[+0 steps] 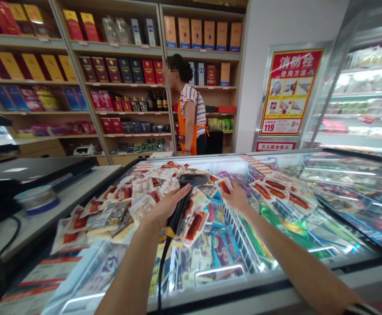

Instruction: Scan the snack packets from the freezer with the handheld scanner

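Note:
My left hand (169, 205) is wrapped round the handle of a black barcode scanner (193, 178), whose cable hangs down toward me. In my right hand (237, 199) is a small clear packet of reddish sausage (224, 186), pinched by its edge just right of the scanner head. Under and left of the scanner lies a heap of similar sealed food packets (125, 192) on the freezer's glass top. One sausage packet (195, 225) rests below the scanner. Several more sausage packets (278, 186) lie to the right of my right hand.
Beneath the glass of the chest freezer (243, 280) are wire baskets with wrapped frozen goods. A roll of tape (37, 199) sits on the left counter (75, 192). Behind the freezer stands a person in an orange apron (191, 131), before shelves of boxes (131, 70).

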Demonstrator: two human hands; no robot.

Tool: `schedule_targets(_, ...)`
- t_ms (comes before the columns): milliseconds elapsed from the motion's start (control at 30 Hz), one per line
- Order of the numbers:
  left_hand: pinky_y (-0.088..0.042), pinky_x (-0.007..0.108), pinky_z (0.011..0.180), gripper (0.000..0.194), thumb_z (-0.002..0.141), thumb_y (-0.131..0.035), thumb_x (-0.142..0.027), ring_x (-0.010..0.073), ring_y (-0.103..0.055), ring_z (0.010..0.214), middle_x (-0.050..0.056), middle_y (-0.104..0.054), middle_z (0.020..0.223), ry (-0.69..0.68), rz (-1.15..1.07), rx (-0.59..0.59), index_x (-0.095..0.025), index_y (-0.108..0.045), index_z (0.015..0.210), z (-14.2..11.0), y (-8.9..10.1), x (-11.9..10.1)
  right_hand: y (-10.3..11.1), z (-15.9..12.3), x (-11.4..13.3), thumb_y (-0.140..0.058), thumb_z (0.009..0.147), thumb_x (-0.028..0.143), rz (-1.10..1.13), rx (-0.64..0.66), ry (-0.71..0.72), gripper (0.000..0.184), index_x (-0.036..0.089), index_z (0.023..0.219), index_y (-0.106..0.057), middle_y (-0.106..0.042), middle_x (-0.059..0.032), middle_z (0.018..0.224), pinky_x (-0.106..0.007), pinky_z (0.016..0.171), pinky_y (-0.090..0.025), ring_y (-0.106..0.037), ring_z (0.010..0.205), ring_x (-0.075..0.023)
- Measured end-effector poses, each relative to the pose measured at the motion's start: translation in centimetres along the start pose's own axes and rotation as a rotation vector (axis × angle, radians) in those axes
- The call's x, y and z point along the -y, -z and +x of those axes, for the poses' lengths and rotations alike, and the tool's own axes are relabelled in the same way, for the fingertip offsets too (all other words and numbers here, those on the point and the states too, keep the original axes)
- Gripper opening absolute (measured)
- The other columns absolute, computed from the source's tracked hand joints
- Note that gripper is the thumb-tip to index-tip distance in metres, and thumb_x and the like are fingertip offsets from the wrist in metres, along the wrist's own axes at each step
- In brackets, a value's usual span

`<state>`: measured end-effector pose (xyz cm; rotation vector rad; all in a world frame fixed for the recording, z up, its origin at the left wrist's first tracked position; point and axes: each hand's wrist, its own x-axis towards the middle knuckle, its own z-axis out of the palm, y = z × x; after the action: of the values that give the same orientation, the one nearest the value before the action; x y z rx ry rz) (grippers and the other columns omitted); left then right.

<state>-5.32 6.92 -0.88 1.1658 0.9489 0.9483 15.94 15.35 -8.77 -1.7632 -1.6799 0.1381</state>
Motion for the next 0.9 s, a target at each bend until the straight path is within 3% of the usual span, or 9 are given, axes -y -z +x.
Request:
schedule_targets(167, -0.035, 0.019, 0.036, 0.034, 0.067, -0.049, -0.048, 0.0075, -0.046, 0.039, 0.001, -0.053, 0.055, 0.033, -0.021, 0.053, -0.014, -0.047, 0.067, 0.0, -0.9, 0.3, 0.9, 0.5, -3.3, -0.045, 0.067, 0.036, 0.126, -0.156, -0.041, 0.045, 0.015, 0.107, -0.044, -0.059, -0.0060, 0.089, -0.026, 0.067, -0.039, -0.055, 0.078, -0.0182)
schedule_targets(333, -0.035, 0.019, 0.036, 0.035, 0.068, -0.047, -0.048, 0.0082, -0.047, 0.039, 0.001, -0.052, 0.051, 0.026, 0.011, 0.119, -0.013, -0.048, 0.065, 0.2, -1.3, 0.9, 0.6, 0.6, -2.9, -0.045, 0.066, 0.037, 0.206, -0.176, 0.005, 0.045, 0.016, 0.105, -0.045, -0.059, -0.0045, 0.088, -0.025, 0.067, -0.039, -0.054, 0.076, -0.0170)
schedule_targets(633, -0.036, 0.020, 0.036, 0.036, 0.068, -0.046, -0.049, 0.0084, -0.046, 0.037, 0.001, -0.051, 0.048, 0.021, 0.059, 0.104, -0.014, -0.049, 0.064, 0.5, -1.5, 1.5, 1.5, 0.1, -1.7, -0.045, 0.066, 0.034, 0.205, -0.169, 0.031, 0.041, 0.016, 0.103, -0.046, -0.059, -0.0045, 0.088, -0.024, 0.067, -0.039, -0.054, 0.075, -0.0171)
schedule_targets(767, -0.036, 0.019, 0.036, 0.033, 0.067, -0.049, -0.048, 0.0073, -0.046, 0.038, 0.001, -0.053, 0.054, -0.009, 0.044, 0.019, -0.014, -0.049, 0.069, 0.5, -0.9, 1.0, 1.6, 0.7, -2.6, -0.045, 0.068, 0.033, 0.064, -0.182, 0.020, 0.046, 0.017, 0.110, -0.041, -0.058, -0.0051, 0.089, -0.025, 0.068, -0.038, -0.054, 0.077, -0.0175)
schedule_targets(900, -0.036, 0.018, 0.036, 0.036, 0.066, -0.049, -0.050, 0.0068, -0.046, 0.039, 0.001, -0.053, 0.054, -0.003, 0.072, -0.122, -0.014, -0.047, 0.067, 0.4, 0.6, 0.2, 2.7, 1.7, -5.8, -0.044, 0.071, 0.030, -0.246, -0.200, -0.095, 0.050, 0.015, 0.118, -0.035, -0.055, -0.0106, 0.094, -0.030, 0.070, -0.035, -0.051, 0.085, -0.0216)
